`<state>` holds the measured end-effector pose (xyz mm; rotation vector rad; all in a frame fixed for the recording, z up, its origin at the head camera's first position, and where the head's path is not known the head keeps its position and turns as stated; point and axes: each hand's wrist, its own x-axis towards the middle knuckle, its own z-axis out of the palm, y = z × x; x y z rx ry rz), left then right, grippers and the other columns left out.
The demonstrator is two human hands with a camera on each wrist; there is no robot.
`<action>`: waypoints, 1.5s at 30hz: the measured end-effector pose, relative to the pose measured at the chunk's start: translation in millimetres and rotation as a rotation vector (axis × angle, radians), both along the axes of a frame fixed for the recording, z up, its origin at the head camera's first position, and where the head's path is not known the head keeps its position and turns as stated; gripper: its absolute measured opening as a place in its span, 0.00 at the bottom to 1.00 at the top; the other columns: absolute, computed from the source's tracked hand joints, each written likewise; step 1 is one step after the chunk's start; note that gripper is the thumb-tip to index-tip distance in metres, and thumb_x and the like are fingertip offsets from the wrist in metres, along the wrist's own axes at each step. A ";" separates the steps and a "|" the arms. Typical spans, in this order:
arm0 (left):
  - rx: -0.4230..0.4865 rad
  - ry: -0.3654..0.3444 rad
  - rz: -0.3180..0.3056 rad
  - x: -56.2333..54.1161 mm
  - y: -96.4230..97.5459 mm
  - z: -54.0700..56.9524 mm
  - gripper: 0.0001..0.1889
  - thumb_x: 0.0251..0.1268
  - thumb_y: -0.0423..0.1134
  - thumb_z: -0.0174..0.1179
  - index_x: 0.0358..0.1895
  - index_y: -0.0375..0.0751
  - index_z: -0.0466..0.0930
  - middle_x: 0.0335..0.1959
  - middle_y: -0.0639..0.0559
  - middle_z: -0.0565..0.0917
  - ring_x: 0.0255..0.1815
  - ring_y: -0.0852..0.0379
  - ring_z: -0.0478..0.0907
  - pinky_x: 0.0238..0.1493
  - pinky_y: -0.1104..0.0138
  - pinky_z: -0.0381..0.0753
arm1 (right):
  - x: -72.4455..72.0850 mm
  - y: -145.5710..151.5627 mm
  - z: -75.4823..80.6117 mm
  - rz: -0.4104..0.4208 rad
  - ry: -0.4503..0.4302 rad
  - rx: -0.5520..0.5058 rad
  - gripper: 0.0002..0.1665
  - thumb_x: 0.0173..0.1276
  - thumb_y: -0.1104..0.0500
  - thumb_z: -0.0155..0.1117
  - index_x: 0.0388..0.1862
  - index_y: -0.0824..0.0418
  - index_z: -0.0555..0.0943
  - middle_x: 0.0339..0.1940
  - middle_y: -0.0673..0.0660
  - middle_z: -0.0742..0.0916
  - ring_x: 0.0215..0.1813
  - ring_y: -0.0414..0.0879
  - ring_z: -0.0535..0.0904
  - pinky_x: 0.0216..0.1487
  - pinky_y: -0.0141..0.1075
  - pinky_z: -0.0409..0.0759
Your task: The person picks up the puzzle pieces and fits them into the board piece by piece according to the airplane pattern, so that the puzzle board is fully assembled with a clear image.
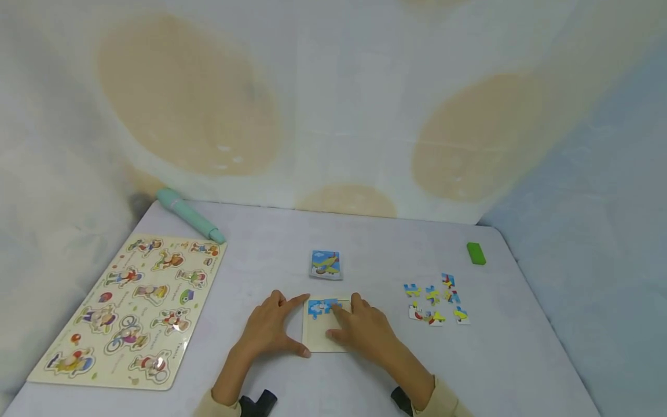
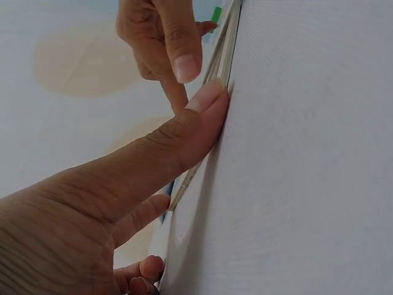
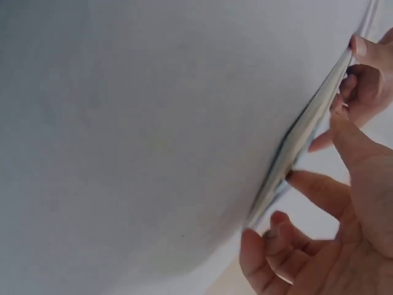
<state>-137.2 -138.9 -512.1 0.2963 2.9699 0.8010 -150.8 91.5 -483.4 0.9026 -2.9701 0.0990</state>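
A small wooden puzzle board [image 1: 323, 340] lies in front of me, with joined blue jigsaw pieces [image 1: 315, 308] along its top edge. My left hand [image 1: 267, 325] holds the board at its left side, thumb at the near corner and index finger at the far one. In the left wrist view the thumb [image 2: 206, 101] bears on the board's edge. My right hand [image 1: 369, 331] presses an index fingertip onto the pieces, thumb low over the board. Another finger reaches the board's far right corner. The right wrist view shows the board [image 3: 307, 129] edge-on beneath these fingers.
Several loose jigsaw pieces [image 1: 432, 294] lie to the right, below a green block [image 1: 476, 253]. Behind the board sits a small airplane picture card [image 1: 325, 264]. A large picture puzzle board [image 1: 112, 324] takes up the left side, with a mint-green cylindrical object [image 1: 190, 214] behind it.
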 end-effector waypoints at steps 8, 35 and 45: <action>-0.001 -0.008 -0.007 -2.6 4.9 2.5 0.58 0.17 0.66 0.82 0.69 0.61 0.73 0.36 0.53 0.63 0.32 0.56 0.60 0.32 0.64 0.59 | 2.1 -1.0 0.7 -0.009 0.010 0.034 0.33 0.64 0.32 0.63 0.60 0.49 0.83 0.38 0.58 0.78 0.29 0.44 0.73 0.26 0.36 0.75; -0.010 -0.068 0.025 5.3 -11.4 1.1 0.61 0.15 0.69 0.80 0.70 0.61 0.72 0.37 0.52 0.63 0.33 0.57 0.60 0.33 0.64 0.59 | -94.0 199.0 3.4 -0.506 -0.172 -0.403 0.25 0.64 0.55 0.71 0.54 0.70 0.81 0.42 0.66 0.79 0.40 0.55 0.76 0.36 0.42 0.73; -0.010 -0.061 -0.003 -0.3 -1.5 1.5 0.61 0.15 0.69 0.80 0.70 0.61 0.71 0.37 0.52 0.63 0.33 0.57 0.60 0.33 0.65 0.59 | -93.6 219.1 -1.9 -0.617 -0.220 -0.405 0.27 0.66 0.53 0.69 0.55 0.72 0.78 0.44 0.66 0.80 0.42 0.55 0.75 0.43 0.49 0.75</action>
